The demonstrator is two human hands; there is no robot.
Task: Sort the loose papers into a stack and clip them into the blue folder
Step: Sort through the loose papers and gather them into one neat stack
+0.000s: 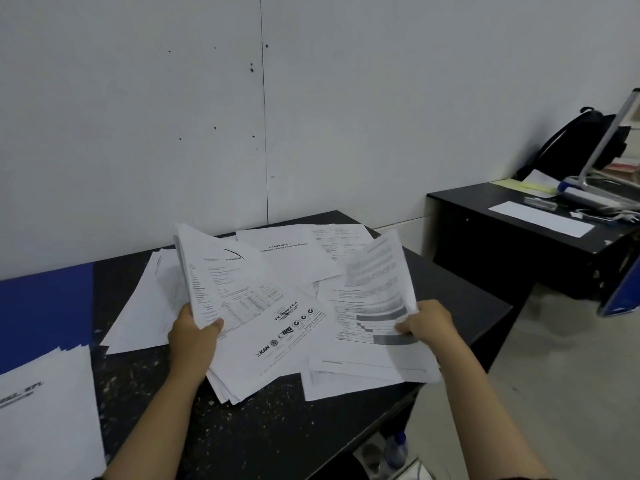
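While most of the loose papers (294, 265) lie fanned and overlapping across the dark speckled desk (263, 434), the person is gathering them from both sides at once. The left hand (194, 337) pinches the lower edge of a lifted bundle of printed sheets (214, 271), thumb on the front and fingers hidden behind, so the pages stand tilted off the desk and can take more sheets behind them. The right hand (429, 323) is closed on the corner of a single page with grey table bars (377, 285), curling it upward, probably to peel it free of the sheets beneath.

The blue folder (41, 306) lies open at the far left of the desk, well apart from the heap, and a tidier pile of papers (48, 410) rests on its near part, seemingly the stack already begun. By my reading the sorting is at an early-to-middle stage: many sheets remain scattered, and nothing looks clipped yet. A black backpack (575, 140) sits on a second desk (512, 244) to the right.
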